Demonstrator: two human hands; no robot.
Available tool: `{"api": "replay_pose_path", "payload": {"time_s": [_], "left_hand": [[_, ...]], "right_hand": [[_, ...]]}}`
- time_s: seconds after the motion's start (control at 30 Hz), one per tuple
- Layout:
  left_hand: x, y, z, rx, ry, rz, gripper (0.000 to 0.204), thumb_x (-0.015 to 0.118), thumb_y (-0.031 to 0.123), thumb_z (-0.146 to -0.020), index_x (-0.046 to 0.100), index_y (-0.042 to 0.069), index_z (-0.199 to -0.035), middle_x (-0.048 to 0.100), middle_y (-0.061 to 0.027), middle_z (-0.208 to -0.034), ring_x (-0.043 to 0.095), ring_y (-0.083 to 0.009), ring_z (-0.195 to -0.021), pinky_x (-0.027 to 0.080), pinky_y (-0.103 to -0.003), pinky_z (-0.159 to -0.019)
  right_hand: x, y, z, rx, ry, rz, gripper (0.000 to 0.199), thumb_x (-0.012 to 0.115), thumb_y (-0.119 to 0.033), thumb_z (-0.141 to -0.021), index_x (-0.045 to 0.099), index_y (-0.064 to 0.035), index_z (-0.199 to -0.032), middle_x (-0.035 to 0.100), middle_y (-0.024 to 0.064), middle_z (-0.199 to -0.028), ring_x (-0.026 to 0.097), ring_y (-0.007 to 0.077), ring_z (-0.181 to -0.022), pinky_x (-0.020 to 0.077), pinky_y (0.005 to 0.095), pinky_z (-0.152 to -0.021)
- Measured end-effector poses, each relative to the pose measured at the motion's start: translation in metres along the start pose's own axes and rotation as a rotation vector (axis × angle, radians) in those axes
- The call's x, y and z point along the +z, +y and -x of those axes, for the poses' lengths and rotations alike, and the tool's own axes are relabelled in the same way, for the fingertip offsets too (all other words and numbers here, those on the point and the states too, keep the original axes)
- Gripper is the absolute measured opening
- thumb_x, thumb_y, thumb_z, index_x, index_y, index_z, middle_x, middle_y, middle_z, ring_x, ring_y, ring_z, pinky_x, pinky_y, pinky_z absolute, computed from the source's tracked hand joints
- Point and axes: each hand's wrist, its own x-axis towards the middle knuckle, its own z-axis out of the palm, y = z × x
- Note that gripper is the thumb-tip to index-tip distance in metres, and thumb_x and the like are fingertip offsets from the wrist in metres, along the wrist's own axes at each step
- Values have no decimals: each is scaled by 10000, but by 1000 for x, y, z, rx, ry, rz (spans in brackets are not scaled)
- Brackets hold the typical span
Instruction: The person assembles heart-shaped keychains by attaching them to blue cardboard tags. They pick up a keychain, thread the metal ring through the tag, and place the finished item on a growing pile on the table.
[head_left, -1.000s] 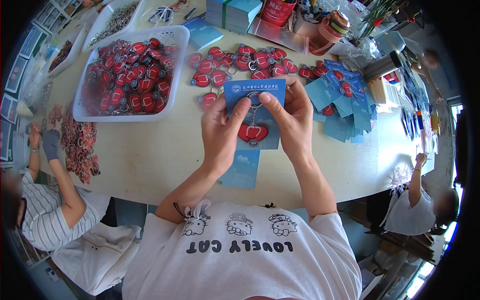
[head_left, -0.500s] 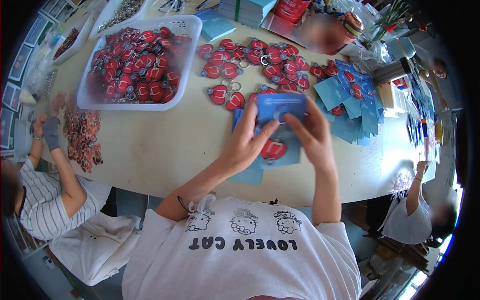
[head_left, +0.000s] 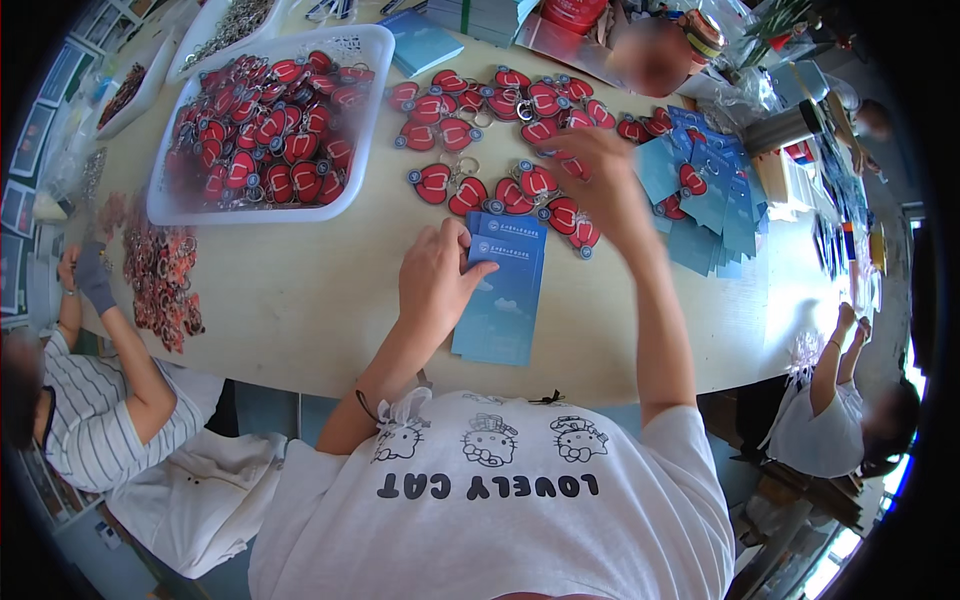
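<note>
At the table's near middle, blue cards (head_left: 505,325) lie in a small overlapping stack. My left hand (head_left: 432,280) is closed at its upper left, thumb pressed on the top card. My right hand (head_left: 597,170), smeared by motion, hovers over the right part of a spread of red heart-like keychains (head_left: 433,184) with metal rings. Whether its fingers hold anything cannot be made out. To the right of that hand, a fanned pile of blue cards (head_left: 700,230) bears red keychains.
A white basket (head_left: 374,130) full of red keychains stands at left, beside a heap of orange-red trinkets (head_left: 165,290). Card bundles (head_left: 480,18) and a dark cylinder (head_left: 782,128) are at the back. Other people sit at the left (head_left: 120,410) and right (head_left: 815,430).
The blue card with a red keychain that both hands held no longer shows in them. My right hand has moved away over the keychains; my left hand has shifted left onto the card stack.
</note>
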Motion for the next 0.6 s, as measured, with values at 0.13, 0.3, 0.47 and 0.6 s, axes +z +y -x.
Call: {"api": "replay_pose_path", "payload": {"time_s": [0.13, 0.3, 0.47, 0.6], "left_hand": [[-6, -6, 0, -131, -91, 446, 228, 751, 122, -788, 563, 6, -844, 582, -29, -654, 505, -69, -570, 401, -236, -524], [-17, -12, 6, -210, -45, 664, 156, 670, 112, -875, 598, -13, -815, 582, 27, -710, 476, -11, -633, 387, -188, -545], [-19, -14, 4, -238, 124, 978, 183, 576, 153, -948, 557, -23, -900, 525, 36, -692, 455, -22, -638, 372, -195, -553], [-24, -5, -13, -72, 495, 811, 134, 520, 107, -972, 509, -3, -896, 514, 20, -754, 440, -22, -679, 379, -198, -591]], "right_hand": [[70, -15, -23, -54, -79, -111, 231, 732, -142, -739, 674, -48, -942, 626, 99, -883, 612, 268, -920, 482, 381, -794], [78, -6, -24, 93, -176, -331, 209, 731, -145, -750, 672, -29, -913, 635, 90, -854, 629, 229, -826, 499, 338, -722], [49, -6, -32, 217, -310, -501, 161, 721, -121, -779, 672, -7, -882, 659, 76, -789, 613, 134, -698, 488, 275, -660], [-9, -34, -25, 214, -144, -634, 95, 709, -81, -810, 666, -7, -850, 670, 28, -733, 616, 60, -669, 479, 214, -610]]}}
